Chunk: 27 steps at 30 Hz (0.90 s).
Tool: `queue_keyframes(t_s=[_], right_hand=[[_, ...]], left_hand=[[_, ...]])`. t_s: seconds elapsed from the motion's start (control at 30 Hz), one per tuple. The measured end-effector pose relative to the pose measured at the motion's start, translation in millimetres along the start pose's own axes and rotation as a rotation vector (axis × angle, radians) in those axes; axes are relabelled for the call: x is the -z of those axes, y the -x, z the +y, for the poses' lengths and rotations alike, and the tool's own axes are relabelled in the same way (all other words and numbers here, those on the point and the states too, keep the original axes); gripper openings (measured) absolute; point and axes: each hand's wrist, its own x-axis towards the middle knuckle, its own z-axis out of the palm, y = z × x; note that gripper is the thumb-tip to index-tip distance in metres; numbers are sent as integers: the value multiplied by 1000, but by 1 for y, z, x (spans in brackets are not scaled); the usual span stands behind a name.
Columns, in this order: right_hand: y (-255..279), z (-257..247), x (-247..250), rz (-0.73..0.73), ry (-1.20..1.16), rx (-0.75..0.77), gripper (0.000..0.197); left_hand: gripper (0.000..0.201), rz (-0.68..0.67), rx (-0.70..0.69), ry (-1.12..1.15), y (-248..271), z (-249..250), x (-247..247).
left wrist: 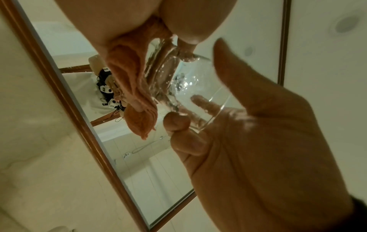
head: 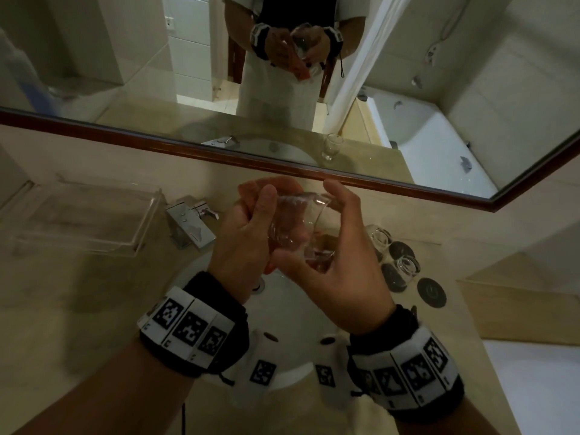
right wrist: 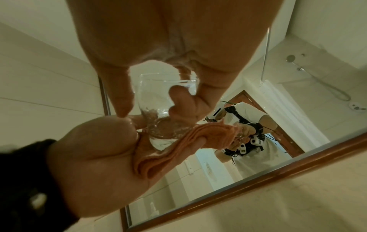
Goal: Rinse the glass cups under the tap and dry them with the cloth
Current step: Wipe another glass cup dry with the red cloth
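Landmark: sink (head: 282,312), set in beige surface (head: 103,293).
Left of sink: clear tray (head: 150,215).
At sink's back-left edge: tap (head: 191,226).
Above sink: left hand (head: 243,246), fingers pinching folded orange cloth (right wrist: 158,150) against base end of glass cup (head: 298,221). Cup was tilted, held in air between both hands.
Right hand (head: 342,277) gripped cup near rim, fingers (right wrist: 179,97) curled at its mouth, thumb extended.
Right of sink: two more glasses (head: 381,241) stood on dark coasters (head: 431,291).

Left hand (left wrist: 178,15) at top grips orange cloth (left wrist: 127,66) against wet glass (left wrist: 188,81). Right hand (left wrist: 268,149) holds glass, thumb raised. Wood-framed mirror (left wrist: 149,164) behind, at left.
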Motion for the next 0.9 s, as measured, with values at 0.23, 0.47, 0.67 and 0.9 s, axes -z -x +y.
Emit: queue_keyframes(t_s=[0.23, 0.47, 0.67, 0.9], right_hand=[[-6, -3, 0, 142, 19, 40, 65], [-9, -1, -4, 69, 78, 49, 80], [-12, 0, 3, 11, 10, 184, 77], [-13, -12, -3, 137, 0, 31, 78]], left_hand=[[44, 14, 40, 2, -4, -3, 1], [36, -3, 92, -17, -6, -9, 3], [41, -9, 49, 50, -10, 2, 4], [43, -71, -2, 5, -9, 7, -1]])
